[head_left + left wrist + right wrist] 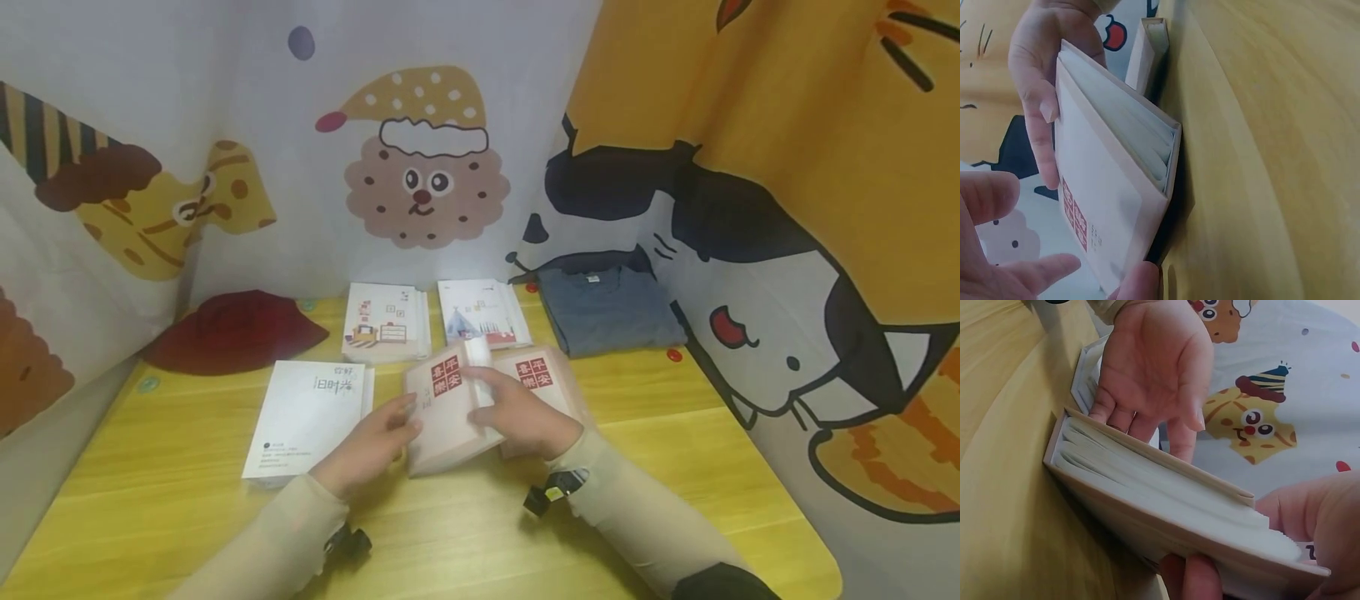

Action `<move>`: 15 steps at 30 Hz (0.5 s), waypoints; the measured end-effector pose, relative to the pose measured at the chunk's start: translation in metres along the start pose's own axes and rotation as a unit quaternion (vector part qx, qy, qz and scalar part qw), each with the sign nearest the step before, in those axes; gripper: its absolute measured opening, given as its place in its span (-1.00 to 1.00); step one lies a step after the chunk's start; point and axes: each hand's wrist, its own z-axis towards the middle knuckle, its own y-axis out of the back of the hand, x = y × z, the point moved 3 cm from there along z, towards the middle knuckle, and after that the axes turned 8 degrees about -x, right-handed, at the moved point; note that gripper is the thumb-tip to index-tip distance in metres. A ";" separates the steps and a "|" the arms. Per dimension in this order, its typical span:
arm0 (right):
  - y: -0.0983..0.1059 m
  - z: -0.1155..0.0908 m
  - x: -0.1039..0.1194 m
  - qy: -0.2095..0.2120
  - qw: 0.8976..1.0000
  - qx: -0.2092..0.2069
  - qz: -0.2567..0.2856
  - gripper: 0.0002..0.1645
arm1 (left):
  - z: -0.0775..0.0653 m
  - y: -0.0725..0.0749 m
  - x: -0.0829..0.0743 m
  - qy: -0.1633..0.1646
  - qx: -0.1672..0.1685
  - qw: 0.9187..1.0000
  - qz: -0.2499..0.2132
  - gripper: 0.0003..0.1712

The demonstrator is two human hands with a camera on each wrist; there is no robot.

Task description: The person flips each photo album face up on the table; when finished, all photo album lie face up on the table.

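Observation:
A pale pink hardcover book (442,425) with red square characters stands tilted over the table. My right hand (521,412) grips it by its right side, thumb on the front cover. The right wrist view shows its thick, wavy pages (1166,494) between parted covers. My left hand (375,442) is at the book's left edge with fingers spread; in the left wrist view a fingertip (1139,281) touches the lower corner. A matching pink book (558,387) lies on the table behind my right hand, which partly hides it.
A white book (300,417) lies to the left on the yellow table (435,550). Two illustrated books (378,321) lie side by side at the back. A dark red hat (236,329) is at the back left, a folded grey-blue shirt (611,308) at the back right. Printed curtains (262,100) hang behind.

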 end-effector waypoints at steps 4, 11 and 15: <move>0.000 -0.002 0.001 -0.011 1.000 0.003 0.025 -0.05 | 0.000 0.000 0.001 0.022 0.005 0.999 -0.026 -0.21; 0.001 -0.001 -0.002 -0.022 1.000 0.018 0.014 -0.05 | 0.002 -0.003 0.004 0.031 0.014 0.998 -0.051 -0.14; 0.000 0.001 -0.004 -0.024 0.999 0.032 -0.019 -0.07 | 0.004 -0.004 0.005 0.013 0.011 0.999 -0.029 -0.10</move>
